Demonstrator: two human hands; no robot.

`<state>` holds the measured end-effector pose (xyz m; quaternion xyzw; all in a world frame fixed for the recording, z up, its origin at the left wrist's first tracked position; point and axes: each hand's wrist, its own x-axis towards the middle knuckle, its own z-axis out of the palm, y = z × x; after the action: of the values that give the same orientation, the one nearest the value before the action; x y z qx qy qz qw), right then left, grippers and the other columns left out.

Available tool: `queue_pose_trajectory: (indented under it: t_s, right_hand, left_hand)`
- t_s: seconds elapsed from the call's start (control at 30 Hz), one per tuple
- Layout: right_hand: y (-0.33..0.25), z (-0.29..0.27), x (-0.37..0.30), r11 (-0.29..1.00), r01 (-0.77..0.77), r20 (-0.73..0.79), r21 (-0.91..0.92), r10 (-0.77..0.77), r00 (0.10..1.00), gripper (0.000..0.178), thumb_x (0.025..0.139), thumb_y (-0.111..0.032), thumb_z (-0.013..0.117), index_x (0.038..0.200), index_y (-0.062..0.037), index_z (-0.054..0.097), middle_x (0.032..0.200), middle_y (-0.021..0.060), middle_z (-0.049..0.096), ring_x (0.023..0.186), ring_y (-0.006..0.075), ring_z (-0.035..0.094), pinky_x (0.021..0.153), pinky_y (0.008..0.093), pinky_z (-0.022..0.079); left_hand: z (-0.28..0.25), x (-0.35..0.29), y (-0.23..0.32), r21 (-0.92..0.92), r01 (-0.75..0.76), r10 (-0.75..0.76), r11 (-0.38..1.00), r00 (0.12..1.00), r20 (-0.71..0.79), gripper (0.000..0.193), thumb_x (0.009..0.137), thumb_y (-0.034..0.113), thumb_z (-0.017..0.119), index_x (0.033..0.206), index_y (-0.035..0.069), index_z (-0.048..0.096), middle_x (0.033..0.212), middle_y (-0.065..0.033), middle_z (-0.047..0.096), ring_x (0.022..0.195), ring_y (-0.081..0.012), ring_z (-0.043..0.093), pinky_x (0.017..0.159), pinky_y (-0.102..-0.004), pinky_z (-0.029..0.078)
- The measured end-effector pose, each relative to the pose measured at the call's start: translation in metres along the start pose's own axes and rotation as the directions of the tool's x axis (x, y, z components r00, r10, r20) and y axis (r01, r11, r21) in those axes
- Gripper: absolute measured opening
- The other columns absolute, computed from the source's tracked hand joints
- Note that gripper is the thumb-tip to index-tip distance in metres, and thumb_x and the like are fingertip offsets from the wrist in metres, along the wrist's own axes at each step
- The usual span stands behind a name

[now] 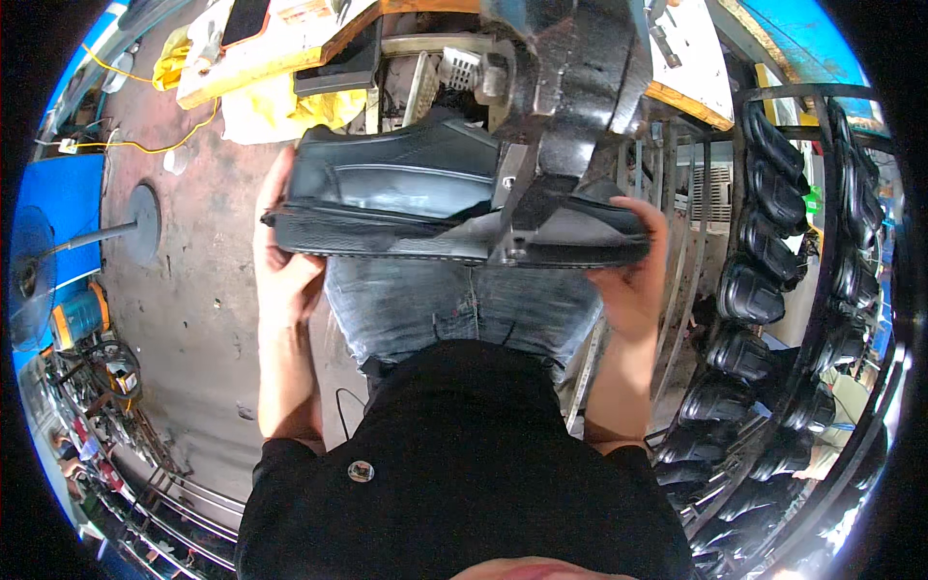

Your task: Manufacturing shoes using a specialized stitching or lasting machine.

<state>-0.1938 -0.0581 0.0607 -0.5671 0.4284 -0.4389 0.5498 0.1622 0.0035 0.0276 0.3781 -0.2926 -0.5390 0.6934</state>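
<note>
A black leather shoe (416, 179) with a thick black sole lies sideways across the middle, its heel at the left and its toe at the right. My left hand (290, 251) is closed round the heel end, thumb below the sole. Around the toe end my right hand (633, 242) grips, fingers on top and thumb under the sole edge. Over the shoe's front half stands the dark metal head of a sewing machine (570, 97); its lower part reaches down to the sole and hides some of the upper. Whether a needle is in the sole I cannot make out.
At the right, a metal rack (822, 242) carries several black shoes. A worktable (300, 48) with an orange edge runs along the far side, and a yellow bag (290, 106) hangs below it. A fan (34, 275) on a round base stands at the left.
</note>
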Motion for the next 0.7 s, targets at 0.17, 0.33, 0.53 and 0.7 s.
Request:
queue_pose_trajectory:
  t_s: [0.17,0.33,0.53,0.7]
  right_hand:
    - [-0.002,0.028,0.008,0.982,0.038,0.021,0.186,-0.043,0.999,0.074,0.077,-0.001,0.085,0.139,-0.0025,0.046,0.126,0.0106,0.058,0.116,0.0223,0.061,0.1,0.0342,0.051]
    - [-0.006,0.048,0.009,0.998,0.009,0.092,0.06,-0.015,0.996,0.071,0.078,-0.004,0.086,0.138,-0.0021,0.047,0.131,0.0117,0.06,0.119,0.022,0.061,0.1,0.0358,0.053]
    - [-0.023,0.059,0.013,0.92,0.206,0.156,-0.334,-0.161,0.975,0.064,0.078,-0.01,0.086,0.133,-0.0055,0.054,0.124,0.0153,0.066,0.113,0.0308,0.068,0.096,0.0386,0.054]
    - [-0.05,0.063,0.019,0.825,0.264,0.229,-0.5,-0.168,0.959,0.063,0.079,-0.017,0.084,0.133,-0.0066,0.055,0.126,0.0174,0.065,0.112,0.0367,0.066,0.094,0.0413,0.054]
  left_hand:
    - [0.007,-0.004,0.013,0.396,-0.208,0.263,0.894,0.961,-0.088,0.121,0.067,0.032,0.096,0.16,0.003,0.024,0.161,-0.0195,0.035,0.145,-0.0313,0.04,0.116,-0.0432,0.038]
    - [0.037,-0.004,0.037,0.822,-0.512,0.384,0.249,0.831,0.402,0.108,0.07,0.046,0.09,0.155,0.005,0.037,0.158,-0.0217,0.039,0.149,-0.0405,0.032,0.122,-0.0552,0.02]
    - [0.112,0.021,0.049,0.763,-0.623,-0.025,0.172,0.772,0.635,0.077,0.07,0.02,0.086,0.139,0.007,0.054,0.141,-0.0156,0.056,0.137,-0.0351,0.048,0.119,-0.0603,0.024]
    - [0.111,0.034,0.034,0.723,-0.587,-0.061,0.366,0.76,0.647,0.061,0.066,0.012,0.088,0.12,0.003,0.061,0.119,-0.0144,0.066,0.118,-0.0364,0.061,0.106,-0.048,0.045]
